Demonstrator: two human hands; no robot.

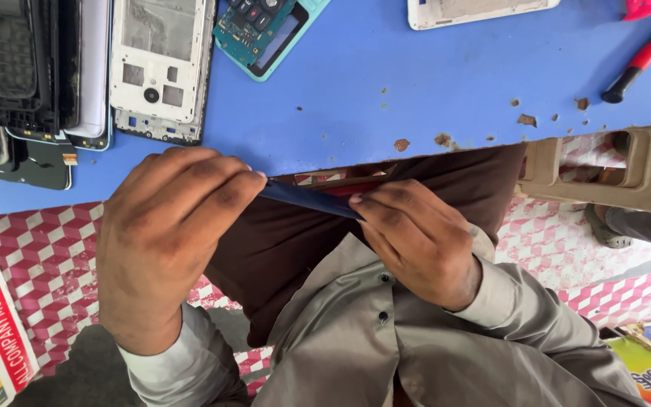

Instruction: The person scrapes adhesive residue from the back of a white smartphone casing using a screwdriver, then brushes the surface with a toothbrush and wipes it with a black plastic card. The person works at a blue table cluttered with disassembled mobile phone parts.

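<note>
Blue table (431, 68); dark blue, perhaps red-edged panel (307, 200); red-white checkered floor (47, 264).

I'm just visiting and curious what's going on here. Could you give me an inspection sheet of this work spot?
Surface: blue table, scuffed, with brown chips near its edge.
Job's things: thin dark blue phone part, seen edge-on, held at both ends below the table edge.
Clutter: white phone frame; teal phone with bare circuit board; stack of dark phone parts; red-and-black screwdriver; white frame at the far edge.
Fingers: left hand curls over one end of the part; right hand pinches the other.
Cables: nothing seen.
Surroundings: red-and-white patterned floor; beige plastic chair; another person's foot.
</note>
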